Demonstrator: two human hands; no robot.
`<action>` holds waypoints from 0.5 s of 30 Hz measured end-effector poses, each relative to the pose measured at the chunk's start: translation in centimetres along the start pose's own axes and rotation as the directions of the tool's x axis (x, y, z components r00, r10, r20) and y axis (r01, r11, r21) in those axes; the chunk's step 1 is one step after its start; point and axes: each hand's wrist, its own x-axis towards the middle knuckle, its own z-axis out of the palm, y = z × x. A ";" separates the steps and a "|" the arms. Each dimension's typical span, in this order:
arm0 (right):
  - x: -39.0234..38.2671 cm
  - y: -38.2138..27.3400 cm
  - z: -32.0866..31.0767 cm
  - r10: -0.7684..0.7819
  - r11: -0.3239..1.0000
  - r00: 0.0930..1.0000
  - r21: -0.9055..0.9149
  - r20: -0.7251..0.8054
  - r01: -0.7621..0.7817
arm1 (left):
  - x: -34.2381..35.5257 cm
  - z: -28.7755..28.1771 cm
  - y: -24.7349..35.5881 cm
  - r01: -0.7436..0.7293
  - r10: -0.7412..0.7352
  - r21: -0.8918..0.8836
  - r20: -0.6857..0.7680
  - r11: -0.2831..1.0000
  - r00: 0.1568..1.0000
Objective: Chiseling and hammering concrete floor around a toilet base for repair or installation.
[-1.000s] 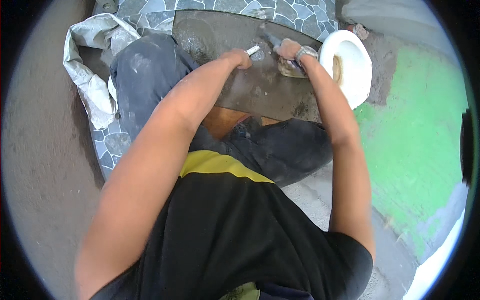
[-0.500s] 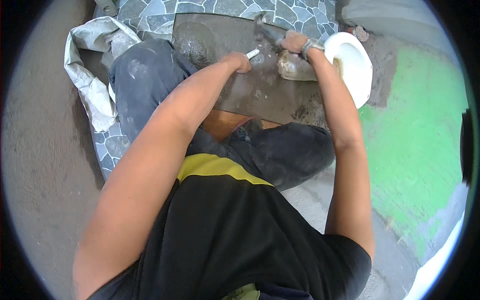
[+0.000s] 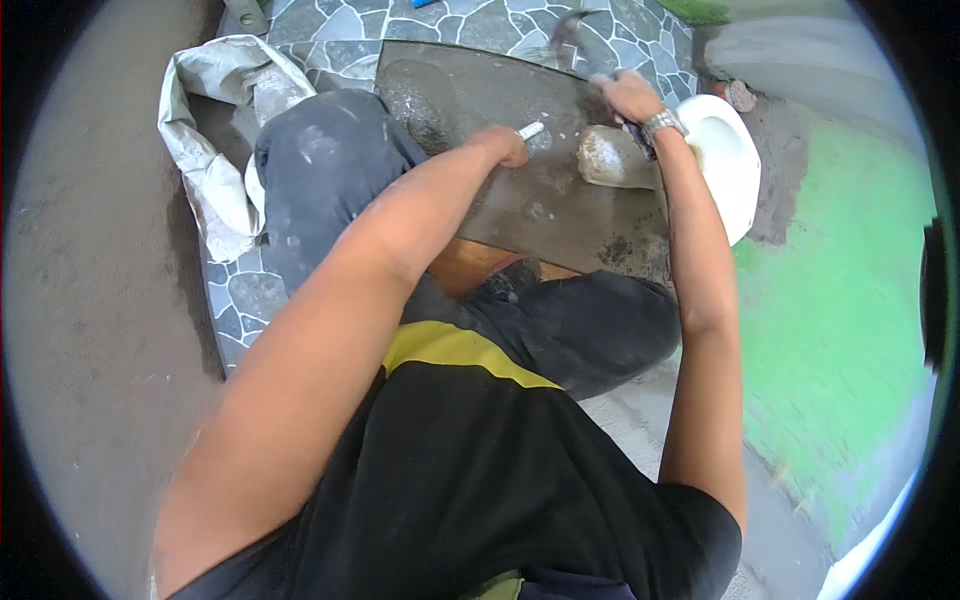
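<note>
My left hand point(image 3: 507, 147) is closed around a short pale rod point(image 3: 531, 130), its end pointing right over a grey, wet-looking slab point(image 3: 470, 85). My right hand point(image 3: 634, 97) grips a hammer point(image 3: 570, 38). The hammer's head, smeared by motion, is beyond the slab's far edge, apart from the rod. A white ceramic toilet pan point(image 3: 735, 185) lies beside my right wrist. Its stained, rough-ended neck point(image 3: 607, 158) reaches onto the slab, just nearer than my right hand.
A crumpled whitish sack point(image 3: 190, 150) lies to the left, by my bent knee point(image 3: 325, 150). Patterned stone-look tiles point(image 3: 330, 25) run along the far side. On the right is a green-painted surface point(image 3: 840, 300). A broken reddish lump point(image 3: 740, 95) lies behind the pan.
My right hand has swung the hammer away from the pale rod. The left hand keeps its grip. The whole view has shifted, so things appear farther right and lower.
</note>
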 end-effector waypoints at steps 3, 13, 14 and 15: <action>-0.5 0.5 3.0 0.005 1.000 0.915 0.029 -0.403 0.007 | 0.0 0.0 0.2 -0.004 0.001 -0.056 -0.051 0.998 0.999; 0.9 -0.2 0.4 -0.021 1.000 0.987 -0.026 -0.160 0.017 | 0.5 0.4 0.2 -0.014 0.014 0.004 -0.004 1.000 1.000; 0.2 0.9 1.1 0.020 0.999 0.986 -0.023 -0.166 -0.024 | -0.6 0.1 1.9 0.006 -0.006 -0.047 0.001 0.999 1.000; 0.0 1.0 2.7 0.046 0.998 0.954 -0.019 -0.295 -0.054 | -0.7 0.0 2.0 -0.006 0.006 -0.042 0.006 0.999 1.000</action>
